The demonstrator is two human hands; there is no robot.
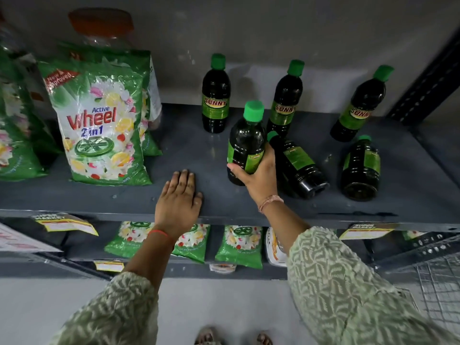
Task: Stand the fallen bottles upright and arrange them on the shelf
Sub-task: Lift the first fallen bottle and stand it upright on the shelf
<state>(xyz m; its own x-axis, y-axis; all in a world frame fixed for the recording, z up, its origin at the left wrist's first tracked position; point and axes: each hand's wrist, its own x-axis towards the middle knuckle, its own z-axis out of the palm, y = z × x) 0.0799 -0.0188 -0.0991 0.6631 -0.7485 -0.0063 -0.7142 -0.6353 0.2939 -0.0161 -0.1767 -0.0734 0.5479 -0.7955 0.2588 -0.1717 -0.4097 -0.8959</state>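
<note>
The right hand (258, 174) is wrapped around the lower body of a dark bottle (245, 143) with a green cap, held nearly upright above the grey shelf (199, 150), while the left hand (179, 197) lies flat and released on the shelf's front edge, grasping nothing. Two fallen bottles (297, 165) lie at about three o'clock from the right hand — the nearer just beside it, long axis running from its cap at ten o'clock to its base at four — so the right hand is far closer. Three upright bottles (216, 95) at the back read "SUNNY", and the green detergent pouch (99, 120) at nine o'clock reads "Active Wheel 2 in 1".
</note>
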